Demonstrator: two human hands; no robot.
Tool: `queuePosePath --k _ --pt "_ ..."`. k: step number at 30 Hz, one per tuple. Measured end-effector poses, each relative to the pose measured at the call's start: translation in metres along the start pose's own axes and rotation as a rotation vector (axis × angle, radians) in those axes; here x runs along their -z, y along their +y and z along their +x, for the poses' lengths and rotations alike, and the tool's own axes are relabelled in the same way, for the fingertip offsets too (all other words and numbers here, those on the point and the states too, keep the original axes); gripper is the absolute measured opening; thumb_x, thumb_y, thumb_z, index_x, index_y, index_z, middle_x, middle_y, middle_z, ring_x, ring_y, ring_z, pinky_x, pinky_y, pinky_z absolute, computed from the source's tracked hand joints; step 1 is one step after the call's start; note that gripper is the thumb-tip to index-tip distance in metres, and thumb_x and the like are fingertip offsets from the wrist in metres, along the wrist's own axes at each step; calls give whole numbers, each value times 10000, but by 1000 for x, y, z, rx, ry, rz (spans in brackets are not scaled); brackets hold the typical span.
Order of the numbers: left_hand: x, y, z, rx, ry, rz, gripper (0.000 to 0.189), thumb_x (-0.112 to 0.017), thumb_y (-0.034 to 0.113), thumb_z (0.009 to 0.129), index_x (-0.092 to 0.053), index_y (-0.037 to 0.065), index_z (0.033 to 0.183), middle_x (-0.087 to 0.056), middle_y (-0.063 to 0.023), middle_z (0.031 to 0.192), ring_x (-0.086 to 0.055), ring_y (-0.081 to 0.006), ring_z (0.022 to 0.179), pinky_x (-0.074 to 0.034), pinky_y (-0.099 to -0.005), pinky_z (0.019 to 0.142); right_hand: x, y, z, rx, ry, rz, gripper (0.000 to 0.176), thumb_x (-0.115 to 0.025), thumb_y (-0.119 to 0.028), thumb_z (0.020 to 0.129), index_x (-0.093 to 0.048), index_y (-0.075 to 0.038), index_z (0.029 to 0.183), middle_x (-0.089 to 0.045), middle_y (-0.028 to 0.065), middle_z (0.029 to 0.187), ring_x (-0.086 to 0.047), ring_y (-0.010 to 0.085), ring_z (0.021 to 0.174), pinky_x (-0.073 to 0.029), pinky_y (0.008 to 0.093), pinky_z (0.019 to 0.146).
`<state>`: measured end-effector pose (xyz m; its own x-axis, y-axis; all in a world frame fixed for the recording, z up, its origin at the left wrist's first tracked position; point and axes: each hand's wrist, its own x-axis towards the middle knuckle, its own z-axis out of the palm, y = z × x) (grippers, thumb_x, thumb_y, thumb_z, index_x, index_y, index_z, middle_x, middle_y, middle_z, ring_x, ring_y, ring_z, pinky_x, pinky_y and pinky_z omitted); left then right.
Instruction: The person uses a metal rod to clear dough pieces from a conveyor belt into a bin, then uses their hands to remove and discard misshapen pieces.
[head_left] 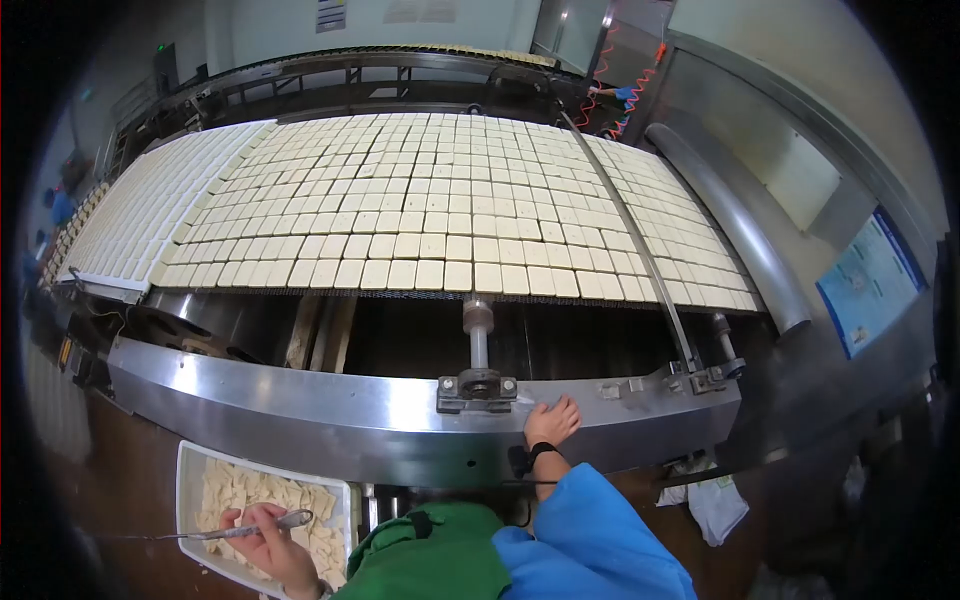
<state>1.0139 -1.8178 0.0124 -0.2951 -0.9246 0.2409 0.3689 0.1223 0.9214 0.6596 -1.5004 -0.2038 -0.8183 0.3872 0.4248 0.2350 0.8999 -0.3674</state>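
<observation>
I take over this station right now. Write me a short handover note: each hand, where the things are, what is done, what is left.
Left hand: grip shut on a long metal tool, held over the white tray.
Right hand: open, flat on the steel rim, holding nothing.
Things: the tray, low on the left, holds loose pale pieces; the belt carries pale squares in tight rows up to its near edge.
Done: pieces lie in the tray.
Left: the rows on the belt, no hand on them.

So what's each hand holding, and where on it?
Left hand grips a thin metal tool near its broader end, over the tray. Right hand holds nothing; it rests on the steel conveyor rim.
</observation>
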Motion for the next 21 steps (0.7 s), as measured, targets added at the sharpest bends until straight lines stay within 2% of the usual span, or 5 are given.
queuePosePath --k 4,9,21 --pt "9 1 12 34 -4 -14 336 -470 134 1062 -305 44 1341 -541 -69 814 -492 -113 794 -401 -244 714 2 -11 -11 16 21 26 547 -616 -217 805 -543 -4 1303 -530 167 1333 -420 325 1321 -228 503 1170" --pt "24 -5 30 -32 22 15 319 -462 139 1060 -328 25 1327 -521 -50 761 -474 -111 781 -342 -260 812 1 -24 -22 13 20 41 536 -610 -214 806 -550 2 1293 -531 171 1332 -417 332 1324 -225 509 1172" --pt "48 -5 54 -18 -30 29 332 -450 118 1062 -308 24 1347 -534 -57 786 -478 -115 774 -364 -264 798 -5 -52 -46 3 -2 37 544 -605 -223 813 -542 1 1305 -524 175 1360 -406 332 1343 -212 518 1177"
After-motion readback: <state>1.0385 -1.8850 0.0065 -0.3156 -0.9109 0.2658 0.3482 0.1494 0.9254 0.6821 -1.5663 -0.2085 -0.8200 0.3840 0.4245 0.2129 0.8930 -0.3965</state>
